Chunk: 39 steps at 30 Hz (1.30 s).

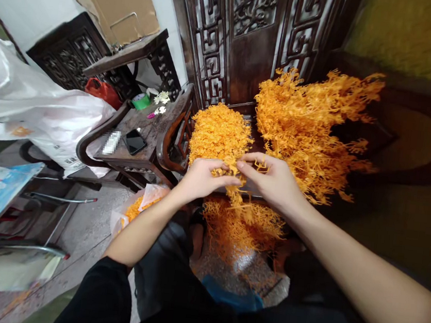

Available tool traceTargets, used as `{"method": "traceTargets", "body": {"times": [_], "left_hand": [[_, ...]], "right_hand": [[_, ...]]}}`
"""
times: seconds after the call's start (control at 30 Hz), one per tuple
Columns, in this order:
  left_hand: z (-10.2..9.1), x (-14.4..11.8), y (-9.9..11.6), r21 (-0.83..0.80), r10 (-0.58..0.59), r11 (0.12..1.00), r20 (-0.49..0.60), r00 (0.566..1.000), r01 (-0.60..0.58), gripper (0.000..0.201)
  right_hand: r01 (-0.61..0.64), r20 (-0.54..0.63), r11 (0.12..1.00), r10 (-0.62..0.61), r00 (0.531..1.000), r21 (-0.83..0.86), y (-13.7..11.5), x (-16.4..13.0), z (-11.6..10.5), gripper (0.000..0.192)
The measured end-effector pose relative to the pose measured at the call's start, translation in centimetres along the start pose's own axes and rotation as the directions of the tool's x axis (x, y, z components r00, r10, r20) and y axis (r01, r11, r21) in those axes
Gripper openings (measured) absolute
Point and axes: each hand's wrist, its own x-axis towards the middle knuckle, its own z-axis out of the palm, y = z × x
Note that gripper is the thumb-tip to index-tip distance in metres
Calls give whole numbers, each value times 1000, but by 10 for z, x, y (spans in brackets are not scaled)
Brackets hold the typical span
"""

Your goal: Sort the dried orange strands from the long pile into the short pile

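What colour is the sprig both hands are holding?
Orange: the sprig pinched between the left hand and right hand, seen in the head view.

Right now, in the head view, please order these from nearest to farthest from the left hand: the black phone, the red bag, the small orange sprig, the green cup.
1. Orange sprig: pinched between the left hand and right hand.
2. Black phone: on the wooden chair seat, to the left.
3. Green cup: farther back on that seat.
4. Red bag: behind, far left.
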Motion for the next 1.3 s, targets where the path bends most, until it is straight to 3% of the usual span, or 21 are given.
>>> {"method": "traceTargets", "body": {"times": [0.17, 0.3, 0.4, 0.47, 0.53, 0.6, 0.7, 0.77, 0.8, 0.9, 0.93, 1.0, 1.13, 1.2, 1.3], "left_hand": [[-21, 2, 1, 59, 63, 997, -206, 977, -52, 47], [-17, -2, 3, 231, 207, 958, -155, 966, -169, 53], [-9, -6, 3, 260, 285, 934, -126, 950, -245, 31], [-3, -8, 2, 213, 282, 947, -188, 941, -241, 23], [0, -7, 2, 75, 187, 982, -298, 936, -173, 25], [-2, -3, 1, -165, 29, 981, -396, 918, -103, 30], [-20, 10, -3, -523, -195, 838, -557, 808, -158, 38], [-35, 18, -6, -638, -305, 736, -613, 729, -229, 41], [-40, 19, -8, -677, -339, 704, -586, 736, -215, 41], [-40, 16, -12, -759, -352, 651, -272, 896, 24, 39], [-36, 14, -13, -760, -329, 643, -162, 931, 95, 38], [-28, 9, -13, -754, -282, 635, -20, 959, 171, 37], [-20, 3, -10, -712, -245, 669, 59, 968, 213, 45], [-18, 0, -7, -607, -220, 767, 56, 974, 208, 38], [-11, -5, 1, -252, -126, 959, 18, 992, 127, 38]], "right_hand": [[-13, 54, 1000, 14, 998, -19, -9, -4, 0, 19], [-7, 126, 1000, 4, 992, 26, -11, -7, 6, 19], [36, 140, 999, -37, 989, 14, -13, -7, 10, 16], [34, 170, 999, -34, 985, 2, -17, -7, 12, 15], [30, 191, 999, -26, 981, -17, -22, -5, 13, 14], [34, 188, 997, -21, 982, -64, -25, -4, 14, 10], [-12, 176, 986, 42, 983, -166, -22, -3, 13, 4], [-64, 169, 982, 95, 981, -180, -17, -2, 10, 6], [-85, 166, 984, 111, 980, -156, -14, -2, 8, 10], [-115, 156, 993, 117, 981, -19, -8, 0, 3, 23], [-125, 145, 992, 120, 982, 23, -8, 0, 2, 27], [-134, 108, 987, 125, 986, 88, -8, 1, 1, 34], [-129, 51, 975, 121, 991, 183, -10, 1, 3, 49], [-127, 33, 970, 123, 992, 207, -10, 0, 4, 54], [-122, -12, 967, 128, 992, 223, -9, 0, 7, 52]]}}
